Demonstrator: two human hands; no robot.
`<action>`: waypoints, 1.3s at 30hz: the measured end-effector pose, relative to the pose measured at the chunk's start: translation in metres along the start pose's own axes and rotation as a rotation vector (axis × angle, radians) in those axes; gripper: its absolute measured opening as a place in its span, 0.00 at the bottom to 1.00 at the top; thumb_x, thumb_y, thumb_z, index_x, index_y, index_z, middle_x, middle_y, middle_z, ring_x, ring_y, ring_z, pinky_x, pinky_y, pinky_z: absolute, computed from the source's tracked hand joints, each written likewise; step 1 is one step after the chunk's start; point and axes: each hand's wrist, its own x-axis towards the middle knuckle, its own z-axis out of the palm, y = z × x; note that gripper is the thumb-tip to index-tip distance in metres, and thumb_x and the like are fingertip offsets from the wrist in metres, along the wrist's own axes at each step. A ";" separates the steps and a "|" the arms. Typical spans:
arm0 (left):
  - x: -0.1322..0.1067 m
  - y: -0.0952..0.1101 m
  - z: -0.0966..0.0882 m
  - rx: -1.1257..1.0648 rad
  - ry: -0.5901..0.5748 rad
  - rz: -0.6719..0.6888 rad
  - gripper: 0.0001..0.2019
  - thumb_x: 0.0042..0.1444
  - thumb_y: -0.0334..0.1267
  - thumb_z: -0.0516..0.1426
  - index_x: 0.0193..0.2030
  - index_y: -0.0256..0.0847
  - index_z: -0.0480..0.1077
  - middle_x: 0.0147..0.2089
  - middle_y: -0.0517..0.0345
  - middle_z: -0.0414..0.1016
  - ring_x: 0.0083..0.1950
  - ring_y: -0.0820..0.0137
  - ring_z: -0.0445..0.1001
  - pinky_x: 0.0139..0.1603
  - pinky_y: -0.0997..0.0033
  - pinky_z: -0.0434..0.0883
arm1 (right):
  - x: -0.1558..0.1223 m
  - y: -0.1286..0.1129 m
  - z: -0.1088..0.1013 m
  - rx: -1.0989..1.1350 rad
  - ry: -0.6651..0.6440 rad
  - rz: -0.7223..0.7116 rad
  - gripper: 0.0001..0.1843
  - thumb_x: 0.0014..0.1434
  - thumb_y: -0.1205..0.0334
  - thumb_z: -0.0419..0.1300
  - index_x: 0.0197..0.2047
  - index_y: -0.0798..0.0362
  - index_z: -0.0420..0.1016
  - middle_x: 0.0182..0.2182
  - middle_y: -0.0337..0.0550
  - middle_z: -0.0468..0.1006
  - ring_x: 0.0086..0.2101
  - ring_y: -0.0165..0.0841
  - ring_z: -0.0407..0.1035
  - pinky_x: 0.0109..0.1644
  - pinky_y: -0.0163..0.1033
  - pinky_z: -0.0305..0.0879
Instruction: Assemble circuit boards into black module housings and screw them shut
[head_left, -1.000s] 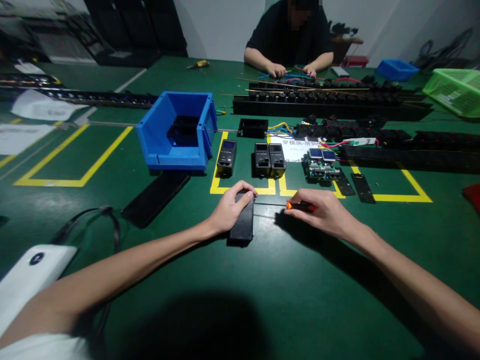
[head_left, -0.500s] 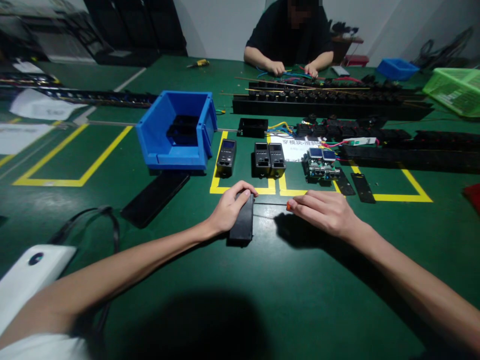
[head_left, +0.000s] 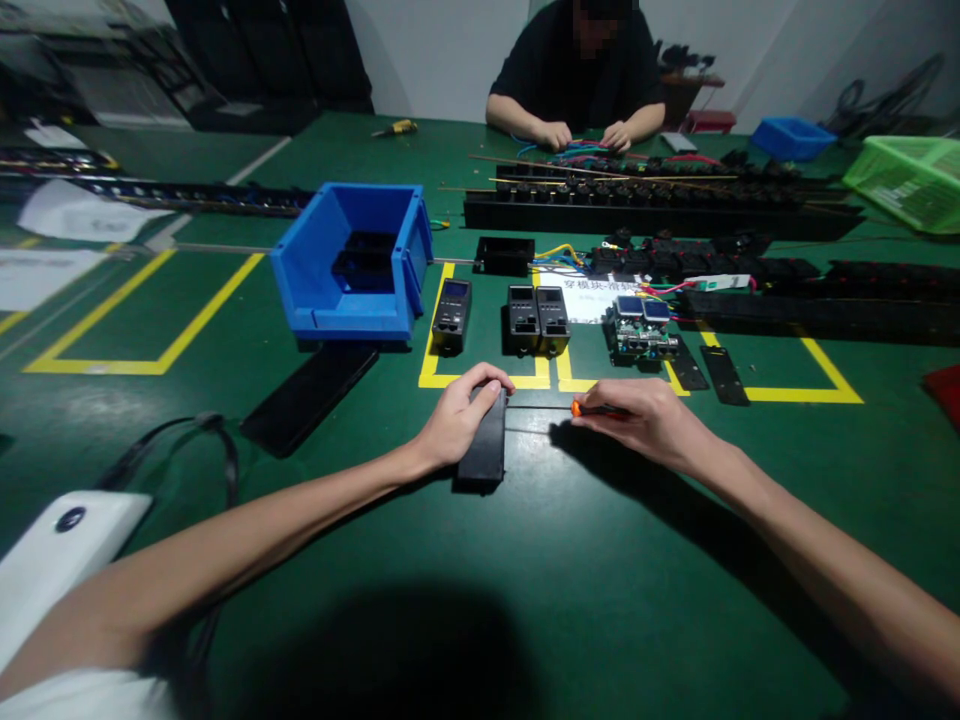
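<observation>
My left hand (head_left: 466, 415) is closed around the upper part of a small black box-shaped module (head_left: 482, 447), which rests on the green table. My right hand (head_left: 649, 415) grips the orange and dark handle of a screwdriver (head_left: 576, 408). Its thin shaft lies level and points left, with the tip meeting the module's right side near the top; the exact contact point is too small to make out. Just beyond my hands stand a black module with a display (head_left: 452, 315) and a pair of similar modules (head_left: 538, 318) side by side.
A blue bin (head_left: 349, 320) with black parts stands left of the modules, a black phone-like slab (head_left: 311, 398) before it. Circuit boards (head_left: 641, 328) and black plates (head_left: 725, 375) lie to the right. Long black strips (head_left: 660, 210) separate me from a co-worker (head_left: 577, 75) handling wires.
My right hand's fingers have shifted and opened slightly along the screwdriver handle, showing more of it. My left hand and the module stay put. Across the table, the co-worker's hands have moved slightly.
</observation>
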 end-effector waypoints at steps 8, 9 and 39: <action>-0.001 0.001 0.000 0.002 -0.004 -0.008 0.11 0.66 0.41 0.49 0.41 0.39 0.70 0.41 0.54 0.74 0.46 0.66 0.71 0.52 0.66 0.65 | 0.009 -0.011 -0.002 0.319 -0.023 0.302 0.17 0.55 0.50 0.66 0.32 0.57 0.78 0.28 0.43 0.79 0.29 0.33 0.72 0.30 0.35 0.64; -0.001 0.001 0.000 0.002 -0.005 -0.007 0.11 0.66 0.41 0.49 0.41 0.39 0.70 0.41 0.54 0.74 0.46 0.66 0.71 0.52 0.66 0.65 | 0.009 -0.011 -0.002 0.332 -0.025 0.320 0.17 0.55 0.50 0.67 0.31 0.57 0.78 0.28 0.42 0.79 0.29 0.33 0.72 0.30 0.35 0.64; 0.000 -0.001 0.000 -0.004 -0.006 -0.005 0.11 0.66 0.40 0.49 0.40 0.38 0.70 0.41 0.54 0.73 0.46 0.66 0.71 0.52 0.66 0.65 | -0.001 -0.001 0.000 -0.159 0.082 -0.193 0.07 0.64 0.63 0.60 0.37 0.57 0.77 0.31 0.47 0.81 0.30 0.32 0.73 0.33 0.36 0.67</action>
